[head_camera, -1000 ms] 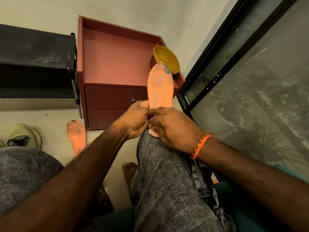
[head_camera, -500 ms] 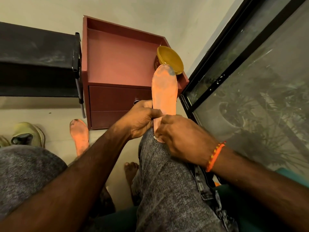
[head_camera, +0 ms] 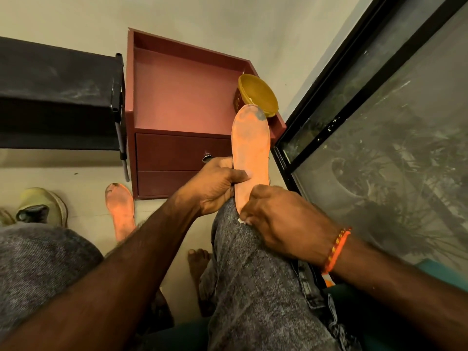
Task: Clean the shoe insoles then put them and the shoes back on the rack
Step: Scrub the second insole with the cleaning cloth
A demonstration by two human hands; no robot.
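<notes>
While the left hand (head_camera: 217, 186) holds the insole (head_camera: 250, 153) (knee-propped), the right hand (head_camera: 281, 221) wipes.

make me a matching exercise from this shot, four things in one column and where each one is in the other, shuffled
Things:
1. held insole
2. second insole
3. yellow bowl
4. olive shoe

Places:
A. on top of the red cabinet
B. on the floor at the far left
C. propped on the knee, gripped by the left hand and the right hand
D. flat on the floor in front of the cabinet

Pairs: 1-C, 2-D, 3-A, 4-B
</notes>
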